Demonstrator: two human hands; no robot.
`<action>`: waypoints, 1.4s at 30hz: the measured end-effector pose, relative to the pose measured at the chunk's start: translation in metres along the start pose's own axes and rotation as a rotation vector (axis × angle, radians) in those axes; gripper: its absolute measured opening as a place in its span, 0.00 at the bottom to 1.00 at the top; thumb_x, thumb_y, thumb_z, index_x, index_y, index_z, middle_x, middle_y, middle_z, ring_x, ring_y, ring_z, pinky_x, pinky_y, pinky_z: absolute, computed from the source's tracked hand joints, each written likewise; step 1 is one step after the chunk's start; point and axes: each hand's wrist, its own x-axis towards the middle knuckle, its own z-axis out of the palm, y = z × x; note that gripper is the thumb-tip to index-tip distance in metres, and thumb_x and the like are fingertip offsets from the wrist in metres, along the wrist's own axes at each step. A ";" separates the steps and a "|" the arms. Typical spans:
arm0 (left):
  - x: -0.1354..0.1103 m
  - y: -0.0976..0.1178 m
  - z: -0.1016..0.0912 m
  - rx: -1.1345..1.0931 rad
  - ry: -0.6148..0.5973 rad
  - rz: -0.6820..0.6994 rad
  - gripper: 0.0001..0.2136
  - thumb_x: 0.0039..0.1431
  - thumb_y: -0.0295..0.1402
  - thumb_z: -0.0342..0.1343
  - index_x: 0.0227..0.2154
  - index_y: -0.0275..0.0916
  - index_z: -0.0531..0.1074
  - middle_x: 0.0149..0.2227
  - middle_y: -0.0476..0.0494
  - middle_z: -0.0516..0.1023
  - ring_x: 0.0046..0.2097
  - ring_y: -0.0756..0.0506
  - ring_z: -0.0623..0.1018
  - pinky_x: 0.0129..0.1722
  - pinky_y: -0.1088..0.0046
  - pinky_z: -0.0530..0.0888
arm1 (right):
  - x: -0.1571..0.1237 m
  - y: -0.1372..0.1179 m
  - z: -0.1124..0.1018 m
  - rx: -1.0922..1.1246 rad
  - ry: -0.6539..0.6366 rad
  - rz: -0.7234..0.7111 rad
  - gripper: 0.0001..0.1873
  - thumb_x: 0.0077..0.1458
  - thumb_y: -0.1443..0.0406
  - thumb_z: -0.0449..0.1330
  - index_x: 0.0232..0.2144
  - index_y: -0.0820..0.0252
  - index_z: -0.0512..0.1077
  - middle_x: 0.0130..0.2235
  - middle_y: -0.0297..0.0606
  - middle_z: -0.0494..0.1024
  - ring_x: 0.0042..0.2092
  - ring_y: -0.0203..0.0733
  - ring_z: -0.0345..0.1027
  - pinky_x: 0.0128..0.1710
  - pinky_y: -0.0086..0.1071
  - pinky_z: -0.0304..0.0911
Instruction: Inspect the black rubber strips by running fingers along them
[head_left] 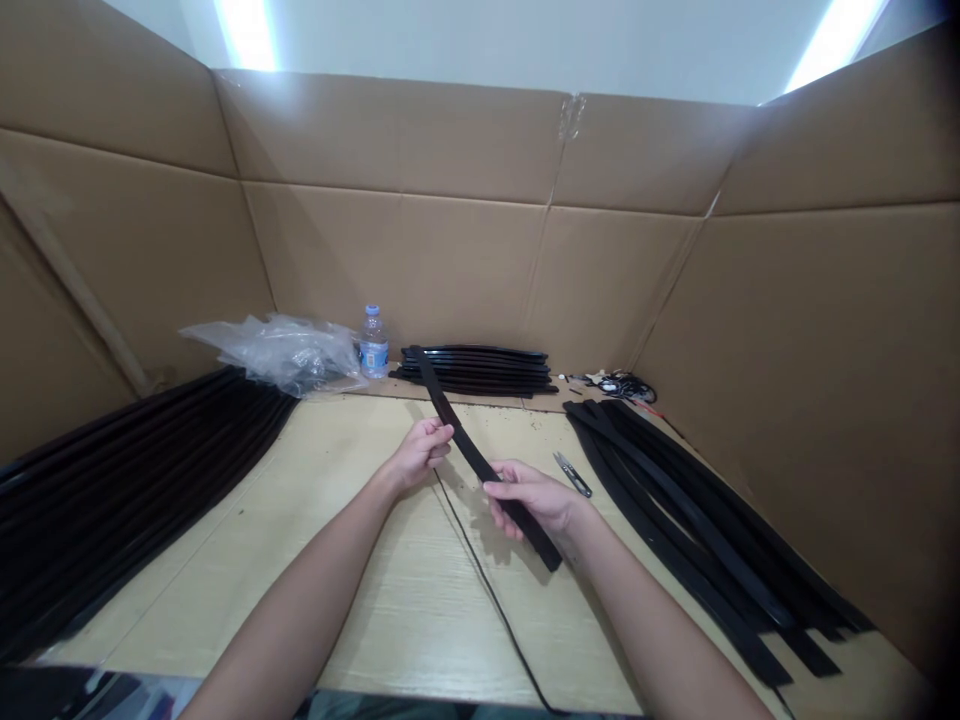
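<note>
A long flat black strip [471, 452] slants across the middle, held above the table. My left hand [424, 452] is closed on its edge near the middle, thumb on top. From under that hand a thin black cord [480, 568] runs down toward the table's front edge; whether the fingers grip it too, I cannot tell. My right hand [534, 494] is closed around the strip's lower part, thumb on top and fingers beneath. The strip's near end sticks out below it. Thread snips [573, 474] lie on the table just right of my right hand.
Black strips [690, 520] lie fanned out on the right, with more black strips [142, 480] on the left. At the back are a strip stack [487, 368], a water bottle [373, 345], clear plastic bags [292, 352] and tangled cords [626, 386]. Cardboard walls [450, 240] enclose the table [315, 520].
</note>
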 end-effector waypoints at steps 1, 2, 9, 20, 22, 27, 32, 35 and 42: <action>0.000 0.002 -0.004 -0.004 0.007 0.013 0.18 0.44 0.39 0.61 0.25 0.35 0.57 0.18 0.60 0.43 0.16 0.63 0.47 0.15 0.84 0.41 | -0.001 0.000 -0.002 -0.023 -0.034 0.026 0.20 0.48 0.56 0.61 0.40 0.62 0.64 0.22 0.35 0.73 0.17 0.33 0.63 0.14 0.23 0.58; 0.000 0.003 -0.009 -0.006 0.014 0.022 0.18 0.44 0.39 0.61 0.25 0.35 0.56 0.18 0.60 0.43 0.16 0.63 0.47 0.15 0.85 0.41 | -0.002 -0.001 -0.004 -0.047 -0.047 0.043 0.21 0.49 0.56 0.60 0.40 0.63 0.64 0.21 0.35 0.73 0.16 0.32 0.62 0.13 0.22 0.56; -0.002 0.005 -0.025 0.022 0.033 -0.006 0.17 0.43 0.39 0.61 0.31 0.36 0.61 0.18 0.60 0.46 0.15 0.63 0.47 0.14 0.86 0.42 | -0.001 -0.002 -0.012 -0.125 0.047 0.032 0.19 0.47 0.57 0.62 0.38 0.63 0.68 0.17 0.25 0.62 0.13 0.24 0.46 0.10 0.18 0.44; 0.004 -0.005 -0.029 0.063 0.088 -0.059 0.17 0.45 0.42 0.59 0.26 0.36 0.59 0.16 0.60 0.45 0.15 0.63 0.47 0.14 0.85 0.41 | 0.009 0.005 -0.017 0.164 0.206 0.209 0.24 0.54 0.50 0.51 0.40 0.65 0.69 0.19 0.30 0.60 0.15 0.27 0.49 0.12 0.20 0.45; 0.006 -0.006 -0.029 0.064 0.114 -0.048 0.18 0.45 0.43 0.58 0.24 0.36 0.57 0.16 0.60 0.45 0.14 0.63 0.47 0.15 0.85 0.41 | 0.012 0.008 -0.017 0.233 0.203 0.213 0.22 0.55 0.52 0.52 0.38 0.66 0.69 0.19 0.31 0.61 0.16 0.27 0.50 0.13 0.20 0.47; 0.007 -0.008 -0.028 0.074 0.175 -0.016 0.20 0.44 0.44 0.59 0.23 0.36 0.55 0.16 0.60 0.47 0.14 0.63 0.48 0.15 0.84 0.41 | 0.012 0.009 -0.013 0.260 0.193 0.157 0.18 0.56 0.56 0.53 0.31 0.69 0.67 0.21 0.32 0.61 0.19 0.26 0.52 0.16 0.20 0.50; 0.008 -0.008 -0.026 0.085 0.195 -0.006 0.20 0.42 0.43 0.60 0.25 0.36 0.56 0.17 0.60 0.49 0.14 0.63 0.48 0.14 0.84 0.41 | 0.014 0.010 -0.006 0.215 0.210 0.097 0.16 0.52 0.57 0.58 0.24 0.66 0.65 0.21 0.32 0.63 0.19 0.27 0.55 0.18 0.22 0.55; 0.008 -0.009 -0.026 0.081 0.183 -0.011 0.20 0.42 0.43 0.60 0.24 0.36 0.54 0.17 0.60 0.49 0.14 0.63 0.48 0.15 0.84 0.41 | 0.014 0.010 -0.004 0.167 0.216 0.075 0.17 0.51 0.56 0.59 0.24 0.66 0.65 0.21 0.33 0.65 0.21 0.29 0.59 0.19 0.23 0.58; 0.008 -0.009 -0.029 0.067 0.156 -0.016 0.21 0.44 0.44 0.58 0.22 0.37 0.52 0.17 0.59 0.49 0.14 0.63 0.48 0.15 0.84 0.42 | 0.013 0.005 0.003 0.106 0.216 0.060 0.19 0.51 0.54 0.59 0.24 0.65 0.64 0.22 0.34 0.68 0.21 0.31 0.62 0.22 0.27 0.63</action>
